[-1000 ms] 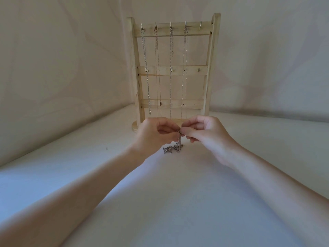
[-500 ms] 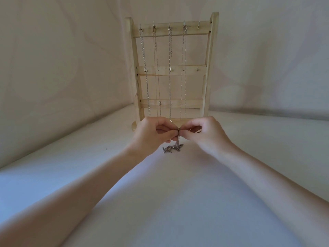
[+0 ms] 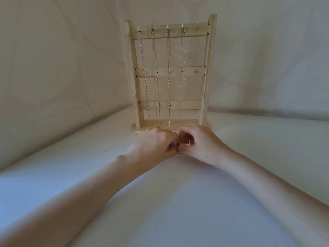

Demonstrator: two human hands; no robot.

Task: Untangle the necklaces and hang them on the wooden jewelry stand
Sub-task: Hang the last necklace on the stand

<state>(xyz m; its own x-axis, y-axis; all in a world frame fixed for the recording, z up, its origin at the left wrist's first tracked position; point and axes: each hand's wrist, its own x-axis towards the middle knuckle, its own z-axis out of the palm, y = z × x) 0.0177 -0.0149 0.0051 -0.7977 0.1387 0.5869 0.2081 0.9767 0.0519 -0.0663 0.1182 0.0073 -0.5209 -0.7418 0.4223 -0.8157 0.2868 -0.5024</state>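
Picking at last necklace (image 3: 179, 152), bunched on the surface before wooden jewelry stand (image 3: 207, 72); left hand (image 3: 156, 145), right hand (image 3: 199, 143) both pinch it; tease loops apart gently, no yanking

At the centre of the frame the left hand (image 3: 156, 145) and the right hand (image 3: 199, 143) meet fingertip to fingertip, both with fingers curled, pinching a small metal necklace (image 3: 179, 152) of which only a bit shows just below the fingers, low over the white surface (image 3: 160, 211). Just behind them, in the upper middle, the wooden jewelry stand (image 3: 207, 68) stands upright. Four chains (image 3: 168, 77) hang from its top hooks, and the rightmost hook (image 3: 196, 27) is bare.
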